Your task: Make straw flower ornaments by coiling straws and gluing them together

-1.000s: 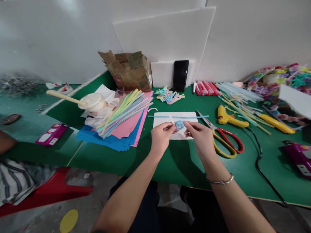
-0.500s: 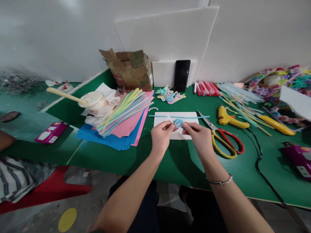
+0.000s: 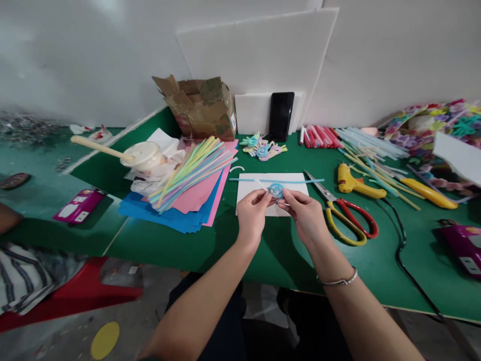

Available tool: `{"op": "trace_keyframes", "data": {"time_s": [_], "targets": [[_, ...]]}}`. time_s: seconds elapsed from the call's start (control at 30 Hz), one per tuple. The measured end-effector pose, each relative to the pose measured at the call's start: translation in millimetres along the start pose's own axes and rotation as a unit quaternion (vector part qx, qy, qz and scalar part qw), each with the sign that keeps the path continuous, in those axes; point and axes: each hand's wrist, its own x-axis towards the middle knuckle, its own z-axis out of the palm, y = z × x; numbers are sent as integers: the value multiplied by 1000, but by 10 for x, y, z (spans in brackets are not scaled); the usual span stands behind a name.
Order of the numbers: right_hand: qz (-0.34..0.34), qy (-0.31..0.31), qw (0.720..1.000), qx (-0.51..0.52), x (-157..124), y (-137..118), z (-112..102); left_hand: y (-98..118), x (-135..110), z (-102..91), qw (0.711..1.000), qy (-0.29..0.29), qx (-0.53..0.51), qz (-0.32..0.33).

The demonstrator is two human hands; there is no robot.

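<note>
A light-blue pipe-cleaner spiral (image 3: 276,190) with a white strand sticking out is pinched between my two hands, just above a white sheet (image 3: 248,193). On its left side, the thumb and fingers of my left hand (image 3: 252,213) are closed on it. My right hand (image 3: 306,213) grips its right edge, fingertips partly hidden behind the coil. Across the top of the sheet lies a straight blue pipe cleaner (image 3: 311,181). Scissors (image 3: 340,208) with one red and one yellow handle rest beside my right hand. Finished-looking coiled pieces (image 3: 263,149) sit beyond the sheet.
A yellow glue gun (image 3: 358,185) with a black cord, a yellow cutter (image 3: 428,193) and markers (image 3: 319,136) lie to the right. Leftward are pastel pipe cleaners (image 3: 195,170), coloured paper (image 3: 165,213) and a lidded cup (image 3: 142,156). A phone (image 3: 281,116) leans behind; a co-worker's arm (image 3: 9,219) shows far left.
My right hand has shifted slightly left and closer to my left hand, its fingers curling further under the coil. The spiral stays in about the same place.
</note>
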Motion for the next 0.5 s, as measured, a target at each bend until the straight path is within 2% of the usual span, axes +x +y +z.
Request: {"op": "trace_keyframes", "data": {"time_s": [0.33,0.5], "targets": [[-10,-2,1000,4,-8,11,13,17,-30,24,1000,7,-20,-8],[-10,-42,999,-23,-13,34,5,41,-7,8,999,34,-19,-7]]}}
